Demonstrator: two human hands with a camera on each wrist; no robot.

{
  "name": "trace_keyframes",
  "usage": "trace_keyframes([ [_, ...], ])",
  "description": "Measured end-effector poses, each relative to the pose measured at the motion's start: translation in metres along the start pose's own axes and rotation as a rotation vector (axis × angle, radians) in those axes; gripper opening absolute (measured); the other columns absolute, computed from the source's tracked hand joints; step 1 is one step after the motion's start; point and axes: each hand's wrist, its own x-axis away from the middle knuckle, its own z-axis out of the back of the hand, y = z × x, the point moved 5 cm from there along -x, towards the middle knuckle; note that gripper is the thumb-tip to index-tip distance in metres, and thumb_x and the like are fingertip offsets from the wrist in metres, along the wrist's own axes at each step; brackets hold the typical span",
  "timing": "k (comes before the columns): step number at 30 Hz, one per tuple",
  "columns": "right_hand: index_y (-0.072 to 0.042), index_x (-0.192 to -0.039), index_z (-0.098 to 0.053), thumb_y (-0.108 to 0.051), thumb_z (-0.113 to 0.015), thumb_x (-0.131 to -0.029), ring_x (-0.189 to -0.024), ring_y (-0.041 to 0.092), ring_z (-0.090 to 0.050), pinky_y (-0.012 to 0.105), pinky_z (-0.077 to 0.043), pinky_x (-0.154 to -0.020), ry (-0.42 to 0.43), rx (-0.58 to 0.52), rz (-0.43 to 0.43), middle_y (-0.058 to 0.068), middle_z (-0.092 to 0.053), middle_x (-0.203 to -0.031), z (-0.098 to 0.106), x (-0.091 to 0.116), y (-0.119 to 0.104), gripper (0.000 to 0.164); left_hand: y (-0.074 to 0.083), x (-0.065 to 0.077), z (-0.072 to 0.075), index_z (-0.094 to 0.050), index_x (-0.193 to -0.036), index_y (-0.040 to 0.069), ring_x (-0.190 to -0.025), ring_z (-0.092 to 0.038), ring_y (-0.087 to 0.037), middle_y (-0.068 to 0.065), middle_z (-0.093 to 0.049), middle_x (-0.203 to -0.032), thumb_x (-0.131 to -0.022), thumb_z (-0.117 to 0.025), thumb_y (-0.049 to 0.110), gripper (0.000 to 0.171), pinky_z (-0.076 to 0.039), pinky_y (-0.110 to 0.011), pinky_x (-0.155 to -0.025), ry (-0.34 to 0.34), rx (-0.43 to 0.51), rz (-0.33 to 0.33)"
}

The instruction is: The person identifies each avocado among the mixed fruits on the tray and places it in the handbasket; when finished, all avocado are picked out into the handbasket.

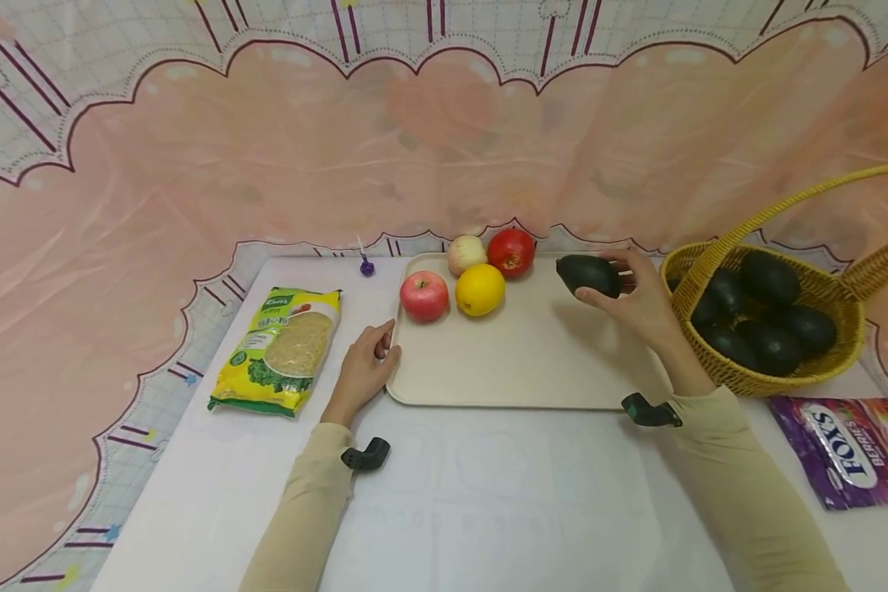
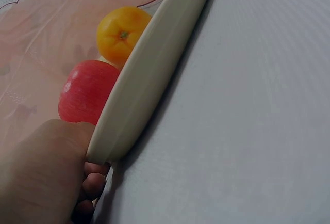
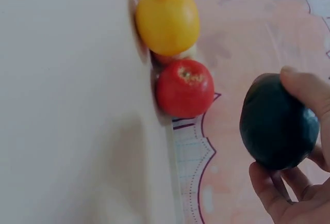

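My right hand [image 1: 640,300] holds a dark green avocado [image 1: 588,275] between thumb and fingers, above the right part of a beige tray [image 1: 518,362]. In the right wrist view the avocado [image 3: 278,123] is clear of the tray. My left hand [image 1: 366,366] grips the tray's left edge; in the left wrist view its fingers [image 2: 94,184] curl below the rim [image 2: 136,100]. A red apple [image 1: 424,296], a yellow-orange round fruit [image 1: 480,289], a pale fruit [image 1: 466,255] and a red pomegranate [image 1: 511,252] sit together at the tray's back left.
Right of the tray stands a yellow wicker basket [image 1: 851,349] with a tall handle, holding several avocados [image 1: 773,345]. A purple Fox's candy bag [image 1: 847,452] lies in front of it. At left are a yellow-green Knorr packet [image 1: 277,351] and a small purple lollipop [image 1: 367,268].
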Motion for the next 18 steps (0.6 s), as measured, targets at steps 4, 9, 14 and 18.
trace_keyframes([
  [4,-0.013,-0.129,-0.051,-0.025,-0.080,-0.074,-0.100,0.018,-0.046,0.021,-0.038,-0.079,0.006,-0.020,-0.003,0.008,-0.050,-0.118,0.003,0.005,-0.004,0.064,0.001,0.000,0.001,-0.052,-0.133,0.003,-0.077,-0.044,-0.016,-0.005,-0.049,-0.087,-0.090,-0.058,0.018,0.045,-0.031,-0.031,-0.074,0.008,-0.005,-0.004],
  [9,-0.012,-0.127,-0.051,-0.022,-0.081,-0.073,-0.097,0.018,-0.046,0.021,-0.038,-0.076,0.014,-0.016,0.026,0.007,-0.049,-0.115,0.004,0.008,-0.008,0.062,0.001,0.000,0.001,-0.052,-0.133,0.003,-0.077,-0.044,-0.016,-0.005,-0.048,-0.087,-0.090,-0.058,0.018,0.046,-0.031,-0.031,-0.074,0.011,-0.008,-0.002],
  [14,-0.010,-0.128,-0.049,-0.023,-0.080,-0.074,-0.098,0.016,-0.044,0.025,-0.038,-0.077,0.008,-0.006,0.010,0.008,-0.049,-0.117,0.006,0.013,-0.008,0.064,0.001,0.000,0.000,-0.052,-0.133,0.003,-0.078,-0.044,-0.017,-0.005,-0.048,-0.088,-0.091,-0.058,0.018,0.046,-0.031,-0.032,-0.074,0.006,-0.009,-0.006],
  [18,-0.010,-0.129,-0.048,-0.025,-0.078,-0.076,-0.101,0.016,-0.044,0.025,-0.038,-0.081,-0.024,0.001,-0.007,0.008,-0.049,-0.119,0.008,0.018,-0.010,0.063,0.000,0.000,0.000,-0.052,-0.133,0.003,-0.078,-0.044,-0.017,-0.006,-0.048,-0.088,-0.091,-0.058,0.018,0.045,-0.031,-0.032,-0.074,0.007,-0.003,-0.006],
])
